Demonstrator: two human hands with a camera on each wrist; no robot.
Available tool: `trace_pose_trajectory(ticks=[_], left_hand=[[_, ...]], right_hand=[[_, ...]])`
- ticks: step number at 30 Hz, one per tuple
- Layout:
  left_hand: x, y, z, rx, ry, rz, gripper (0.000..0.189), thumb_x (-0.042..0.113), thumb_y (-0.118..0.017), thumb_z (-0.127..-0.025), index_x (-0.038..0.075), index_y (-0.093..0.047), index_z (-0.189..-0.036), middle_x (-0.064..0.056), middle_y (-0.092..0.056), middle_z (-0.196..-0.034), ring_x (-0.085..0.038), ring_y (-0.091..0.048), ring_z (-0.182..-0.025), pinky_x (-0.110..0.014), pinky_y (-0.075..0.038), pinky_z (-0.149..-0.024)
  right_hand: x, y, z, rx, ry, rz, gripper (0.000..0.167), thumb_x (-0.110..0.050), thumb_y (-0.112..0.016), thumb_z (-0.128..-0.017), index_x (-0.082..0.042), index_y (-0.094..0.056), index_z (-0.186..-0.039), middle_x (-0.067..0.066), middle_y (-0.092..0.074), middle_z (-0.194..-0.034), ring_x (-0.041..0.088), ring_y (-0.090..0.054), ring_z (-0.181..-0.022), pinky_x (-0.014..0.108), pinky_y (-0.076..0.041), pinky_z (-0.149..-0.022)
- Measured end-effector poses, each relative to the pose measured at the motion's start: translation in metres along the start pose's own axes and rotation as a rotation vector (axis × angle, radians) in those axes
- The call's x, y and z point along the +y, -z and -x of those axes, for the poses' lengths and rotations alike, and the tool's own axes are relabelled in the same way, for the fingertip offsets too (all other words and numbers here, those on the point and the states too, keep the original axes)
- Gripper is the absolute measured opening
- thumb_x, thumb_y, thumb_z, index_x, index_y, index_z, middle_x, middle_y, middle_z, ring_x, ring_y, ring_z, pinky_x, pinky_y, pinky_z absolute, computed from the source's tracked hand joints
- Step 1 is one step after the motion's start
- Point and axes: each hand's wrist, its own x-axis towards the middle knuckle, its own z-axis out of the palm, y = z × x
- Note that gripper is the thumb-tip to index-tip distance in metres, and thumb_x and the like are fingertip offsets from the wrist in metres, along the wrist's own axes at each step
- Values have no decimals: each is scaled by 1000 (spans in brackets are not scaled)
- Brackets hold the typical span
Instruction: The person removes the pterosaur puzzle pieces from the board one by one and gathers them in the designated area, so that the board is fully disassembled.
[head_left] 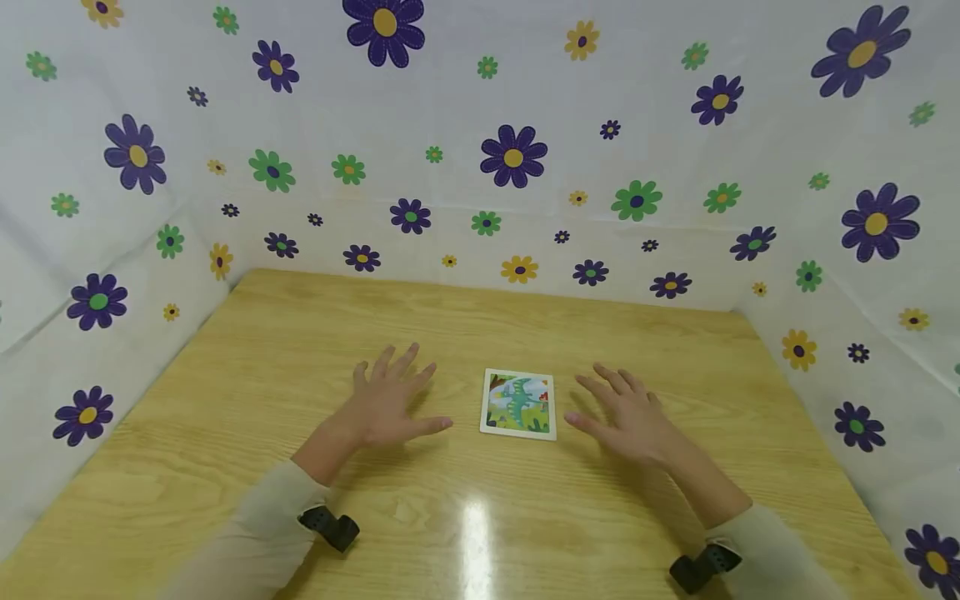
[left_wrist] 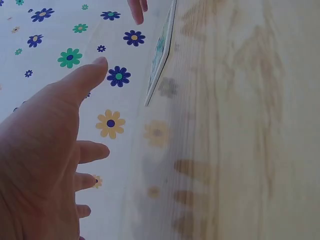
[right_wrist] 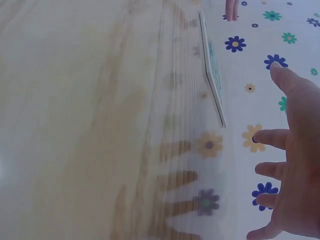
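Observation:
A small square picture puzzle (head_left: 518, 405) with a white border lies flat on the wooden table, showing a green dinosaur-like creature over a landscape. To its left, my left hand (head_left: 387, 407) is held over the table with fingers spread, apart from the puzzle. On the other side my right hand (head_left: 624, 415) is spread too, its thumb close to the puzzle's right edge. Neither hand holds anything. Both wrist views catch the puzzle nearly edge-on, as a thin slab (left_wrist: 161, 55) beyond the left thumb and a similar slab (right_wrist: 212, 70) beside the right hand.
The wood-grain table (head_left: 360, 317) reflects a bright light streak near its front. White cloth (head_left: 450, 100) printed with purple, green and yellow flowers walls the table at the back and both sides. A black wrist strap mount (head_left: 330, 527) sits on the left sleeve, another mount (head_left: 705, 568) on the right.

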Motion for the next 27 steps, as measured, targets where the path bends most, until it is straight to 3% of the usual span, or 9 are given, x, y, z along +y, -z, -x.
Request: trace_pose_trajectory(ticks=[4,9,14,18,22,27], left_hand=[[1,-8,-3,-34,-9,63,98,80,-54,-83,20,-32,-158,-12,-13,-168,-44,-20,-148,-72,-20,-106],[4,-14,-12,-95,-41,154,103,77,-60,-82,19,-27,-160,-12,-14,-168,-43,-21,-148,-69,-22,-109],[9,-22,-22,-139,-70,243,99,69,-66,-84,15,-29,-159,-10,-14,-167,-46,-14,-150,-69,-19,-114],[17,-27,-33,-168,-99,328,97,62,-70,-85,13,-30,-158,-8,-15,-168,-43,-9,-153,-63,-22,-117],[29,-26,-45,-175,-126,375,93,55,-71,-87,9,-31,-157,-9,-19,-167,-37,-15,-153,-57,-26,-118],[40,-31,-55,-129,-148,442,83,45,-72,-91,0,-38,-153,-14,-27,-163,-36,-26,-150,-52,-30,-118]], right_hand=[[-6,-8,-10,66,63,-63,64,-55,-57,-96,-17,-51,-147,17,-40,-154,49,-33,-139,77,-24,-102],[-17,-13,-26,119,112,-140,58,-48,-66,-93,-13,-60,-140,15,-54,-138,39,-45,-126,63,-35,-100],[-27,-19,-40,68,115,-229,58,-47,-69,-92,-10,-63,-136,14,-59,-125,30,-49,-114,47,-43,-91],[-31,-25,-48,22,137,-308,53,-42,-69,-94,-7,-64,-133,10,-63,-113,21,-55,-96,34,-47,-80],[-38,-29,-57,-18,162,-375,50,-38,-69,-95,-3,-64,-130,6,-66,-101,14,-57,-79,27,-49,-69],[-44,-38,-67,-37,162,-408,42,-33,-68,-96,-3,-66,-125,3,-65,-94,12,-58,-72,26,-50,-62]])
